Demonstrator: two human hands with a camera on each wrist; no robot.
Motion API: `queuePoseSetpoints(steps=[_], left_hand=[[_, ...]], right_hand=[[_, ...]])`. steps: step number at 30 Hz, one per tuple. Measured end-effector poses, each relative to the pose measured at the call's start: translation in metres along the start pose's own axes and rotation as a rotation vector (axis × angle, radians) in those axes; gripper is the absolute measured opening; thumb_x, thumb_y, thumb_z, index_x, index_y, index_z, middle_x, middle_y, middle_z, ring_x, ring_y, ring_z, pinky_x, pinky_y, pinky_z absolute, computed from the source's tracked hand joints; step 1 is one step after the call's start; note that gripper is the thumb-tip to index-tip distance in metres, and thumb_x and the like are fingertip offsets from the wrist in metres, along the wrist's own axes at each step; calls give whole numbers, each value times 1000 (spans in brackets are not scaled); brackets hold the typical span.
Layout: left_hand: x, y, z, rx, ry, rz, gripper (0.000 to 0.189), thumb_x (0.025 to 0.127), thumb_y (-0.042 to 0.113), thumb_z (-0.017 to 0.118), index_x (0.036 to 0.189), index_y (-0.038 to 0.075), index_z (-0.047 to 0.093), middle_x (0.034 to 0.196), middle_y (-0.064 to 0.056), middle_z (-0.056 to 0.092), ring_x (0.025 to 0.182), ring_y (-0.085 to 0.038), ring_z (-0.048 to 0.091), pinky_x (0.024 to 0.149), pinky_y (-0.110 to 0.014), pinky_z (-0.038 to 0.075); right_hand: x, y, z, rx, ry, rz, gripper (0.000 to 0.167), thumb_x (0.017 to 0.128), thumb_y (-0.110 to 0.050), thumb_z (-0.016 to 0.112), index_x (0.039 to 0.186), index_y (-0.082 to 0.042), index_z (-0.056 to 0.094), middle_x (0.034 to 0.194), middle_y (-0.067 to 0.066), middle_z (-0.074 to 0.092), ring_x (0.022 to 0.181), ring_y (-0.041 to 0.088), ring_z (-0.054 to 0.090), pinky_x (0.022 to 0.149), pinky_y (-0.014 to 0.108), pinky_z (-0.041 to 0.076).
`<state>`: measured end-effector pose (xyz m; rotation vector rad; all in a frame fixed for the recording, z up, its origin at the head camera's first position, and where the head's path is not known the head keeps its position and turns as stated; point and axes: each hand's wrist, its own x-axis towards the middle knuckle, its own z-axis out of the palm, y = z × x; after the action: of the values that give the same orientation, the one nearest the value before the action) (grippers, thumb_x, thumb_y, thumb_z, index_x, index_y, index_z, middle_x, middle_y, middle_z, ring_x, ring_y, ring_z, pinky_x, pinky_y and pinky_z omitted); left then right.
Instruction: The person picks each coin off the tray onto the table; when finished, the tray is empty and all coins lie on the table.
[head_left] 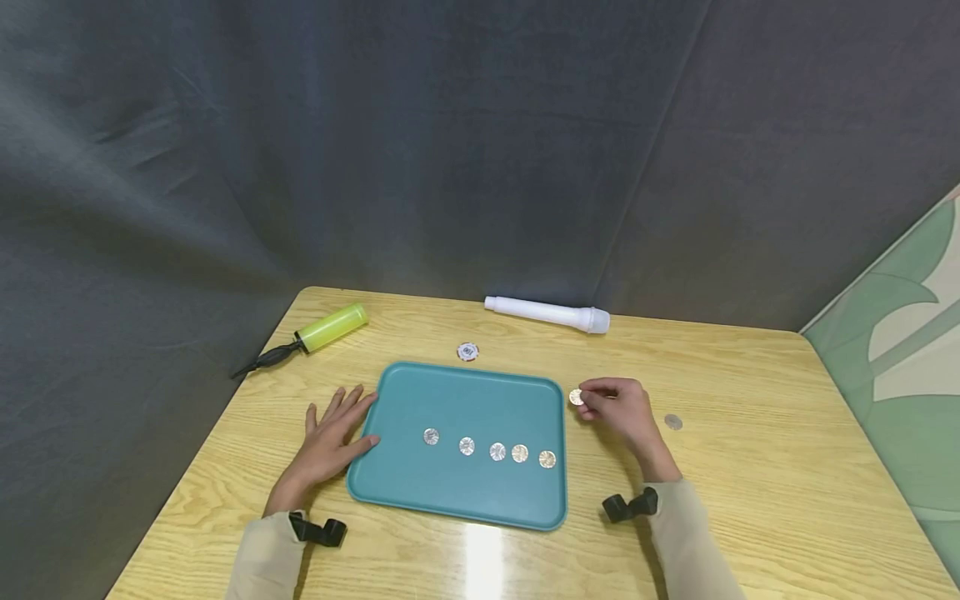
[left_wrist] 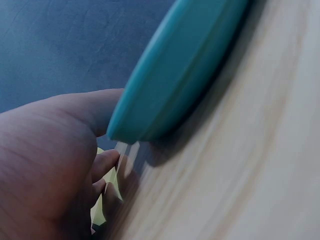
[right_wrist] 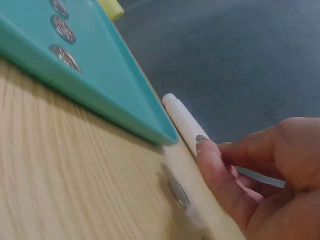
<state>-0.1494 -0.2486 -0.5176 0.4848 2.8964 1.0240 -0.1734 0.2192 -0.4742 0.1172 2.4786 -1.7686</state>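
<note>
A teal tray [head_left: 459, 487] lies on the table, with several coins [head_left: 497, 452] in a loose row across its surface. Just beyond the tray's right edge, my right hand [head_left: 617, 407] pinches a gold-looking coin [head_left: 576, 397] between thumb and fingers. In the right wrist view, only a sliver of coin [right_wrist: 201, 138] shows at the fingertips. My left hand [head_left: 330, 442] rests at the tray's left rim, fingers spread and thumb over the edge. In the left wrist view, the hand [left_wrist: 47, 155] touches the tray's side [left_wrist: 165, 85].
Right of my right hand lies another coin [head_left: 673, 422]. A poker chip [head_left: 468, 352] sits behind the tray. Farther back are a white microphone-shaped stick [head_left: 543, 312] and, at left, a yellow-green hand pump [head_left: 333, 327]. A dark curtain [head_left: 465, 150] hangs behind the wooden table [head_left: 750, 375].
</note>
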Motion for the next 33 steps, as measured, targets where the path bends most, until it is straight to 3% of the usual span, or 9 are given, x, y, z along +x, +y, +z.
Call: queuePoseSetpoints(steps=[17, 33], left_hand=[[1, 2, 0, 6, -4, 3, 68, 95, 34, 66, 155, 17, 40, 164, -23, 27, 153, -53, 11, 112, -78, -8], [-1, 0, -1, -5, -12, -6, 69, 95, 36, 67, 155, 16, 39, 164, -24, 26, 153, -53, 9, 112, -78, -10]], right_hand=[[-13, 12, -38, 31, 43, -1, 31, 97, 1, 59, 120, 21, 61, 90, 12, 74, 73, 3, 72, 71, 23, 62], [-22, 24, -70, 62, 105, -21, 33, 96, 5, 57, 122, 26, 56, 82, -8, 72, 72, 1, 72, 71, 22, 62]])
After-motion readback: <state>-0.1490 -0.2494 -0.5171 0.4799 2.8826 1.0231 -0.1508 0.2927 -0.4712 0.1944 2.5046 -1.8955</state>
